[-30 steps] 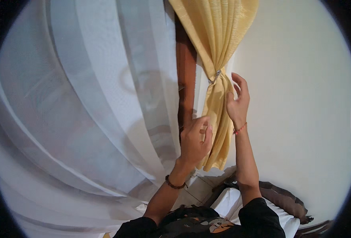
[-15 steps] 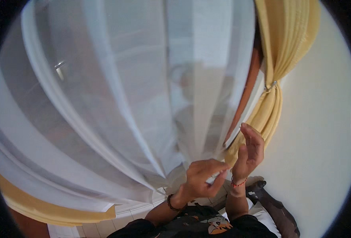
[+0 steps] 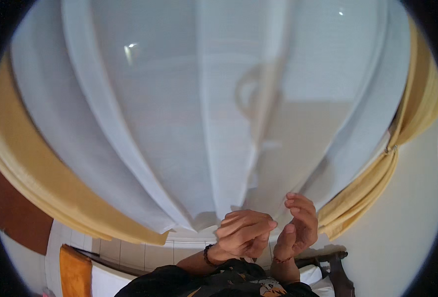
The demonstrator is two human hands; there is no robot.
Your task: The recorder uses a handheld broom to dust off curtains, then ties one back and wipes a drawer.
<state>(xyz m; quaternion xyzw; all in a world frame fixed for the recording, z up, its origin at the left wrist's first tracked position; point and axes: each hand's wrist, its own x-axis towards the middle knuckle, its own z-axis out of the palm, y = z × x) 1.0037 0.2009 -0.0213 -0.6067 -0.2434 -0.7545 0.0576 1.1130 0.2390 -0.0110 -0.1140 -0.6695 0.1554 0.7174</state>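
Note:
A sheer white curtain (image 3: 169, 114) hangs in folds across most of the view, just beyond both hands. My left hand (image 3: 243, 232), with a dark beaded bracelet at the wrist, is closed near the curtain's lower part. Its thumb and index finger come together, and whatever they pinch is too small or hidden to name. To its right, my right hand (image 3: 302, 222) is raised with a thin red bracelet. Its fingers curve, with a gap between them and the thumb, and I see nothing held in it. The hands are close together but apart.
Yellow drapes flank the sheer one: a left drape (image 3: 75, 178) and a right drape (image 3: 392, 163) gathered by a tieback (image 3: 391, 148). A white wall (image 3: 402, 232) stands at right. Below lie a tiled floor (image 3: 130, 251), an orange-brown panel (image 3: 75, 272) and dark carved furniture (image 3: 340, 272).
The view has swung left, so the right drape sits farther right and more of the left drape shows. My left hand's fingers have drawn in; both hands stay close together.

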